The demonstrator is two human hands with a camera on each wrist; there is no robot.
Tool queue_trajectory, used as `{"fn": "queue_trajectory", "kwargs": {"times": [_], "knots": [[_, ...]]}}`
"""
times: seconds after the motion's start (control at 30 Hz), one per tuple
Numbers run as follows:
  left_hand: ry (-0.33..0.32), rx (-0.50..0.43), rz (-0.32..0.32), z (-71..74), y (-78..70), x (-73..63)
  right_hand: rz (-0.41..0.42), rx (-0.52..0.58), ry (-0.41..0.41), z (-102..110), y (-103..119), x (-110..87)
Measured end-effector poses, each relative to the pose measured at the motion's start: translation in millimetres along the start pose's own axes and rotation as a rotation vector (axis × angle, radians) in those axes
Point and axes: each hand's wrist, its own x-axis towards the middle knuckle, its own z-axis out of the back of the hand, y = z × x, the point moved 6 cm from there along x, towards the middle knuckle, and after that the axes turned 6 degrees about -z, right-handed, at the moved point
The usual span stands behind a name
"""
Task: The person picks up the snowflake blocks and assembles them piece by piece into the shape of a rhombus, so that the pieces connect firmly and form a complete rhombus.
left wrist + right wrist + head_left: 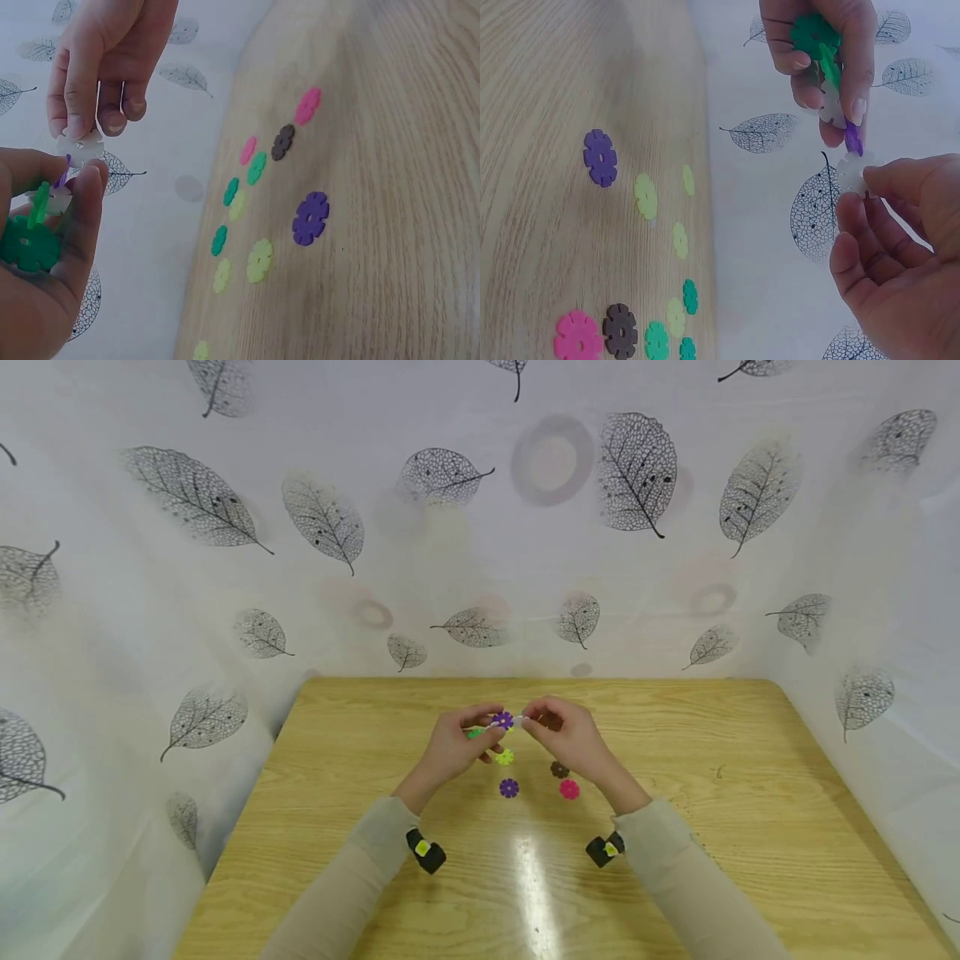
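Above the table my left hand holds a short chain of notched flower-shaped discs. In the left wrist view the chain runs from a dark green disc through a light green disc and a white disc partly covered by fingers to a purple disc. My right hand pinches another white disc between thumb and fingers. This white disc meets the edge of the purple disc; whether their slots are fully engaged I cannot tell. Both hands are close together, fingertips nearly meeting.
On the wooden table lie several loose discs: a purple disc, a brown disc, a pink disc, a yellow disc and more in green and yellow. A leaf-patterned curtain surrounds the table's back and sides.
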Motion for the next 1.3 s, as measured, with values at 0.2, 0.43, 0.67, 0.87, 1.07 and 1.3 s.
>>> {"fn": "queue_trajectory", "kwargs": {"times": [0.2,0.43,0.67,0.87,1.07,1.3], "knots": [[0.009,-0.022,-0.001,-2.7,0.4,-0.2,0.035,0.038,0.008,-1.4,1.4,-2.0],[0.006,-0.064,0.006,-5.0,0.0,-0.6,0.000,0.051,-0.007,0.4,-0.1,-2.2],[0.003,-0.125,0.040,-7.7,0.7,-1.9,-0.012,0.124,-0.024,-0.9,-4.0,-0.8],[-0.005,-0.137,0.053,-7.7,2.0,-3.2,0.005,0.113,-0.038,-3.3,-3.5,0.2],[0.022,-0.135,0.031,-6.4,3.0,-4.4,0.012,0.116,-0.015,-5.6,-3.7,-1.4],[0.025,-0.123,-0.003,-5.5,3.4,-3.9,0.035,0.084,-0.005,-3.6,-5.3,-1.6]]}}
